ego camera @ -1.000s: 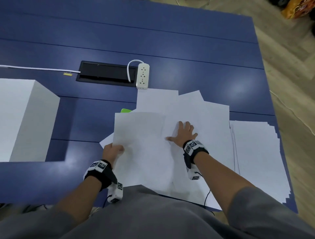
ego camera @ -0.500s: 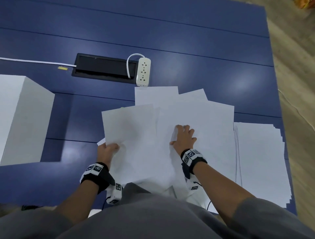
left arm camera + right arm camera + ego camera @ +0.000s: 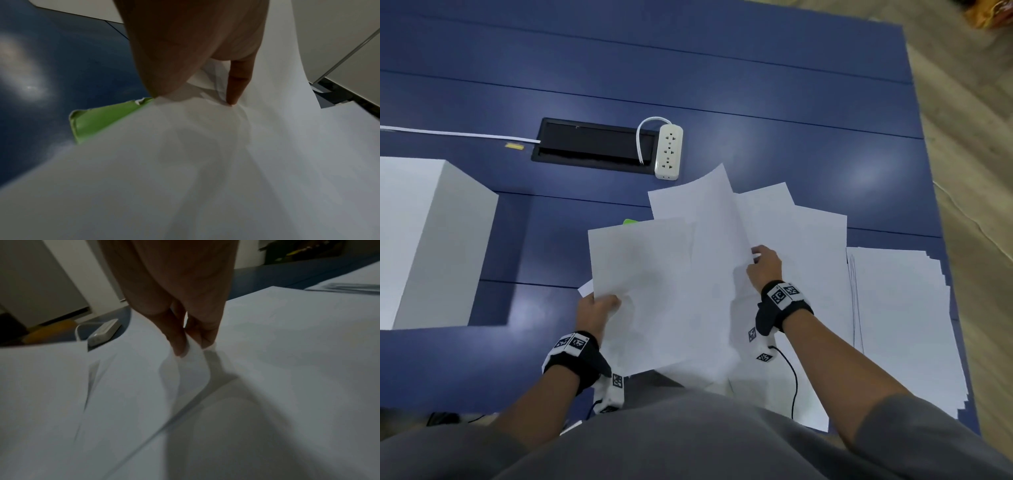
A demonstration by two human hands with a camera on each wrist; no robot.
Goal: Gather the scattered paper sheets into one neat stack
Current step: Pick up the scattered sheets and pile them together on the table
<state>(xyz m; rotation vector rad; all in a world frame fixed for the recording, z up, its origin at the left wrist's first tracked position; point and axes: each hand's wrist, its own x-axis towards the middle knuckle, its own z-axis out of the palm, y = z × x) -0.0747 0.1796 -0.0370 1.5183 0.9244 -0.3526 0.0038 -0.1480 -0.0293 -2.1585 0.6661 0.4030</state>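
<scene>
Since the earlier frame the right hand [image 3: 765, 265] has gone from lying flat on the papers to pinching the edge of 1 white paper sheet [image 3: 717, 219], whose far corner now stands raised and curled toward the white power strip [image 3: 669, 151]. In the right wrist view its fingertips [image 3: 180, 345] nip that edge. The left hand [image 3: 595, 313] still grips the near-left corner of another white sheet [image 3: 643, 274], thumb on top, as it did before.

The loose white sheets [image 3: 798, 233] lie fanned and overlapping on the dark blue tabletop [image 3: 756, 85], just nearer than the power strip. Right of them, well to the right of the strip, rests a rough white paper stack [image 3: 904, 325]. A green scrap [image 3: 98, 120] peeks from under the sheets beside the left hand. A black cable hatch [image 3: 592, 144] sits left of the strip, touching it, and a white box [image 3: 424, 233] stands far to its left.
</scene>
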